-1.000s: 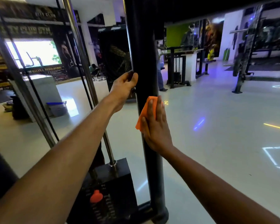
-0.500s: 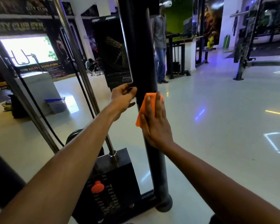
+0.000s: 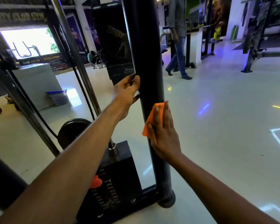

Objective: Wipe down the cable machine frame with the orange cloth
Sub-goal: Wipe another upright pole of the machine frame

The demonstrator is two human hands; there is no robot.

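Observation:
A thick black upright post of the cable machine frame [image 3: 145,62] runs down the middle of the view to a round foot on the floor. My right hand [image 3: 164,135] lies flat with straight fingers on the orange cloth [image 3: 149,120], pressing it against the post's right side about halfway down. My left hand [image 3: 127,92] grips the post's left side higher up; its fingers curl around the back and are hidden.
A black weight stack [image 3: 118,183] with a red pin [image 3: 96,182] stands left of the post, with a chrome guide rod [image 3: 81,70] and a black cable [image 3: 78,75] rising from it. A person [image 3: 178,38] walks on the glossy floor behind. Other gym machines stand far right.
My right hand and the cloth have slid down the post. The view has tilted downward, bringing the post's foot into sight. The person behind has walked nearer.

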